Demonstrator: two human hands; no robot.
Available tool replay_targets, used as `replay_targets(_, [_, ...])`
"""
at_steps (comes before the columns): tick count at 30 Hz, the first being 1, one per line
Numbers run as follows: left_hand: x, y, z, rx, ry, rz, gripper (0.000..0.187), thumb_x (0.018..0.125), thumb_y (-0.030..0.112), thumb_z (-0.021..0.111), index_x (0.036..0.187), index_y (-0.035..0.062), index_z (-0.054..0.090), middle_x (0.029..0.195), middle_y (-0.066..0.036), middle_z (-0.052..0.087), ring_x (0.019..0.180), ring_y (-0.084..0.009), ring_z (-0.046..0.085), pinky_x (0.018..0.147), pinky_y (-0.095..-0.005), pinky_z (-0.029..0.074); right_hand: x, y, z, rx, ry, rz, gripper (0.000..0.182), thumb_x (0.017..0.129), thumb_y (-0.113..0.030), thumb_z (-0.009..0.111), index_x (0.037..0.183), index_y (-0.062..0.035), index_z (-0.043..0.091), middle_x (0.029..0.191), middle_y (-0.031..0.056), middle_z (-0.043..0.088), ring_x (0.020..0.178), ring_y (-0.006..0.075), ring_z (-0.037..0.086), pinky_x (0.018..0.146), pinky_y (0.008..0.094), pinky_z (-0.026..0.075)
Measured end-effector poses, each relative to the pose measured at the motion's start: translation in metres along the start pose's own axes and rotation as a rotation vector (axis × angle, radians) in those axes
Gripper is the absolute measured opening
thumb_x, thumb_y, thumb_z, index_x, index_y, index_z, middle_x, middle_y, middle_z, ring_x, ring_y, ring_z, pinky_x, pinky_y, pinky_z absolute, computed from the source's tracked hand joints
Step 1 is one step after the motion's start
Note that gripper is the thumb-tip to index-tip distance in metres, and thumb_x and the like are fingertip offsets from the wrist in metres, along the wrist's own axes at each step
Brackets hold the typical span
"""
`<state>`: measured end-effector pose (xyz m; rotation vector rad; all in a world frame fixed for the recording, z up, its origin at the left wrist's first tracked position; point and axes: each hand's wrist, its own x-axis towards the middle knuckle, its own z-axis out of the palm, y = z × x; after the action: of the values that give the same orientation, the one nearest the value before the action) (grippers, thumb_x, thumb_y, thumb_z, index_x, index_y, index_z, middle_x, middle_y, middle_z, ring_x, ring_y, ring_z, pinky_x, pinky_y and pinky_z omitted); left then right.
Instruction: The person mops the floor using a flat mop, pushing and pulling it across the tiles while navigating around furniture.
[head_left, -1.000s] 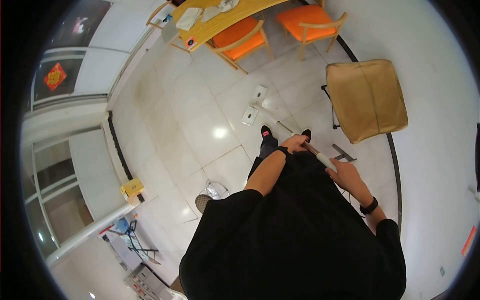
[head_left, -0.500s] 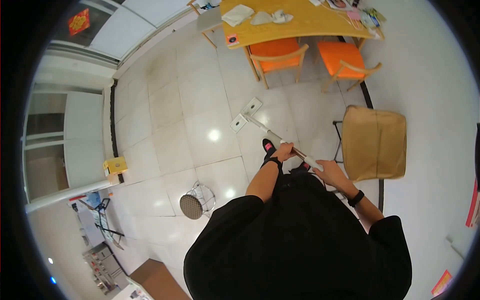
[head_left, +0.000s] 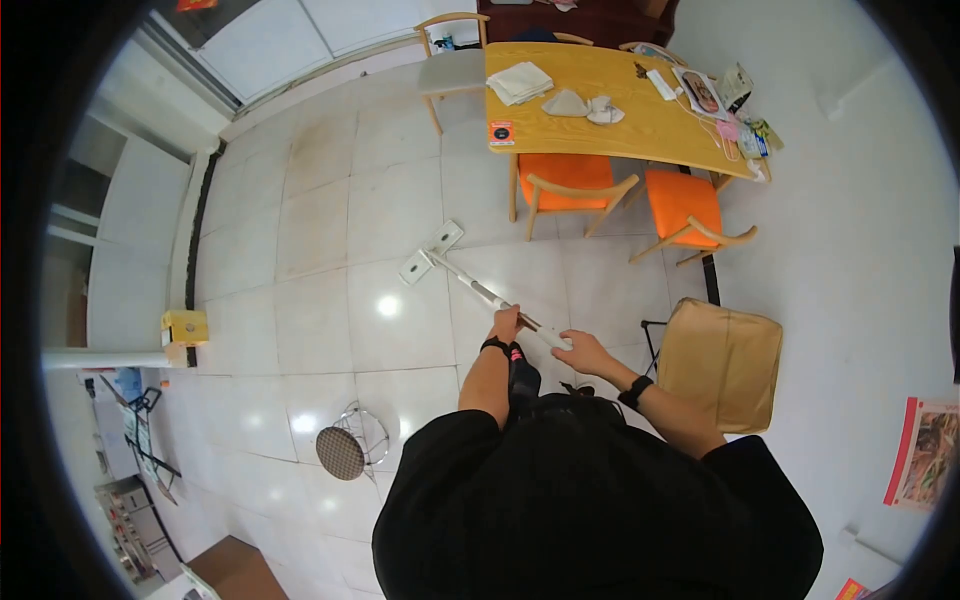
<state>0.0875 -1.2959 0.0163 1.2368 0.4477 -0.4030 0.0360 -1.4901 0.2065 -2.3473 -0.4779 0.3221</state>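
Observation:
A flat mop [head_left: 460, 277] slants across the floor in front of me, its white rectangular head [head_left: 447, 236] lying on the tiles. My left hand [head_left: 507, 322] is wrapped round the pole partway up. Closer to my body, my right hand [head_left: 585, 353] grips the white handle at the pole's upper end. Each wrist wears a black band. Below my hands, one dark shoe with pink laces shows in part beside the pole.
Ahead stands a wooden table [head_left: 640, 125] bearing cloths and papers, with orange chairs [head_left: 683, 205] at its near side. A brown-covered seat [head_left: 722, 362] is on the right. To the left are a round stool [head_left: 341, 453] and a yellow box [head_left: 185, 327] by the wall.
The view has shifted, and the table and chairs now appear lower. In the picture, the mop head and both hands sit further left and lower. Both hands keep their hold on the mop.

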Motion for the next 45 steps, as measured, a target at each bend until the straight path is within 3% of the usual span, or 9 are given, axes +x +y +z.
replay_targets(1, [-0.004,0.011,-0.004,-0.033,0.058,-0.189,0.021,0.078,0.014,0.056,0.084,-0.0052,0.049,0.068,-0.010,0.054,0.073,-0.0198,0.057,0.061,-0.0308,0.047,0.008,-0.001,0.008,0.147,-0.131,0.251,0.041,0.073,-0.032,0.058,0.093,0.0033,0.055,0.069,0.0130,0.058,0.054,0.0211,0.055,0.048,0.0330,0.043])
replay_targets(2, [-0.013,0.012,-0.010,0.058,-0.008,0.149,0.019,0.076,0.014,0.059,0.081,-0.0036,0.052,0.064,-0.008,0.052,0.065,-0.0168,0.054,0.059,-0.0282,0.046,0.015,-0.007,0.013,0.292,-0.265,0.504,0.040,0.073,-0.033,0.059,0.090,0.0032,0.055,0.066,0.0102,0.056,0.050,0.0151,0.052,0.042,0.0295,0.041])
replay_targets(11, [-0.026,0.022,0.003,-0.190,0.296,-0.224,0.017,0.075,0.009,0.057,0.078,-0.0072,0.052,0.073,-0.013,0.056,0.063,-0.0206,0.056,0.051,-0.0289,0.044,0.025,-0.030,0.010,1.167,-0.616,1.028,0.027,0.080,-0.024,0.053,0.093,-0.0022,0.042,0.065,0.0026,0.045,0.047,0.0080,0.042,0.035,0.0192,0.033])
replay_targets(30, [-0.092,-0.052,0.208,-0.280,-0.278,-0.500,0.015,0.081,0.004,0.050,0.085,-0.0102,0.050,0.083,-0.018,0.057,0.077,-0.0263,0.058,0.074,-0.0329,0.049,-0.165,0.072,-0.139,0.703,-0.418,0.835,0.021,0.081,-0.023,0.053,0.075,-0.0033,0.049,0.055,-0.0007,0.045,0.035,0.0044,0.036,0.031,0.0192,0.027])
replay_targets(35, [-0.095,-0.088,0.252,-0.115,-0.516,-0.587,0.013,0.074,0.006,0.058,0.079,-0.0011,0.049,0.071,-0.012,0.055,0.066,-0.0223,0.057,0.059,-0.0292,0.047,-0.229,0.110,-0.158,0.715,-0.408,0.768,0.020,0.081,-0.023,0.053,0.072,-0.0051,0.049,0.052,-0.0030,0.042,0.037,0.0054,0.037,0.033,0.0208,0.029])
replay_targets(37, [-0.114,-0.086,0.271,0.740,-0.907,0.552,0.014,0.072,0.005,0.059,0.076,0.0034,0.046,0.068,-0.010,0.053,0.062,-0.0198,0.055,0.056,-0.0281,0.046,-0.250,0.117,-0.174,0.689,-0.399,0.785,0.020,0.081,-0.023,0.053,0.072,-0.0055,0.050,0.052,-0.0028,0.043,0.038,0.0054,0.038,0.034,0.0209,0.030])
replay_targets(38, [-0.079,-0.177,0.279,0.436,-0.807,0.387,0.017,0.070,0.005,0.060,0.076,0.0050,0.044,0.065,-0.010,0.051,0.059,-0.0194,0.054,0.055,-0.0279,0.045,-0.257,0.116,-0.182,0.657,-0.400,0.798,0.020,0.081,-0.024,0.054,0.072,-0.0059,0.050,0.052,-0.0026,0.043,0.039,0.0055,0.039,0.035,0.0210,0.031])
replay_targets(43, [-0.113,-0.150,0.303,0.391,-0.733,0.126,0.013,0.073,0.009,0.056,0.073,0.0021,0.046,0.070,-0.006,0.048,0.063,-0.0167,0.051,0.063,-0.0308,0.048,-0.272,0.112,-0.189,0.514,-0.363,0.783,0.024,0.077,-0.027,0.056,0.080,-0.0035,0.055,0.056,0.0004,0.048,0.042,0.0079,0.044,0.038,0.0228,0.035])
replay_targets(45, [-0.124,-0.124,0.303,0.021,-0.234,-0.618,0.010,0.073,0.008,0.055,0.074,0.0028,0.046,0.071,-0.006,0.048,0.063,-0.0180,0.051,0.058,-0.0325,0.046,-0.269,0.113,-0.170,0.441,-0.356,0.766,0.028,0.076,-0.029,0.058,0.082,-0.0020,0.056,0.057,0.0022,0.051,0.042,0.0092,0.045,0.039,0.0240,0.036])
